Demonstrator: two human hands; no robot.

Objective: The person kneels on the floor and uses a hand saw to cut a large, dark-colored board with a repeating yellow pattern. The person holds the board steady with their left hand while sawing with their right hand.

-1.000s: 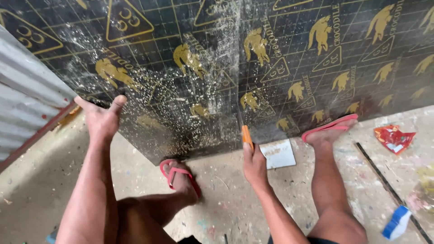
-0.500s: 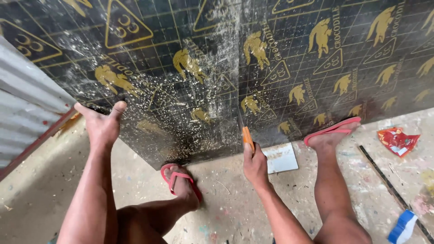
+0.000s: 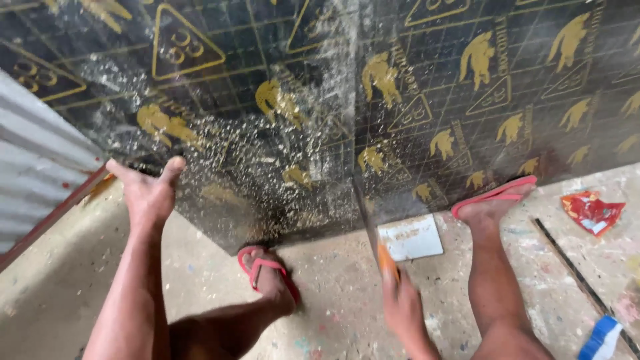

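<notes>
At the far left a grey corrugated metal sheet (image 3: 30,170) is standing along the edge of the view, with a reddish strip at its foot. Just to the right of it the left hand (image 3: 148,193) is pressing against the near edge of the big black panel (image 3: 280,120), thumb and fingers spread wide and bracing it, not closing round anything. The panel, printed with yellow animal figures and triangles, is lying raised above the dusty concrete floor (image 3: 60,293) and is filling the whole upper part of the view. Pale sawdust (image 3: 267,167) is lying thick over its middle, densest along a straight line that is running up the board, which looks like the cut. Below that, the left foot in a red flip-flop (image 3: 267,277) is resting on the floor at the panel's edge. Further right the right hand (image 3: 403,310) is gripping an orange handle (image 3: 387,257), fingers wrapped closed around it; the blade itself is too blurred to make out, but it is sitting at the near end of the dusty line. A small white rectangular piece (image 3: 410,237) is lying on the floor just beside the handle. The right foot's red flip-flop (image 3: 497,195) is pushing against the panel. Judging from the dust, the cut is appearing well advanced, though how much board is left uncut is not showing. At the far right a red wrapper (image 3: 590,212), a dark thin rod (image 3: 573,273) and a blue-and-white object (image 3: 603,337) are lying on the floor
</notes>
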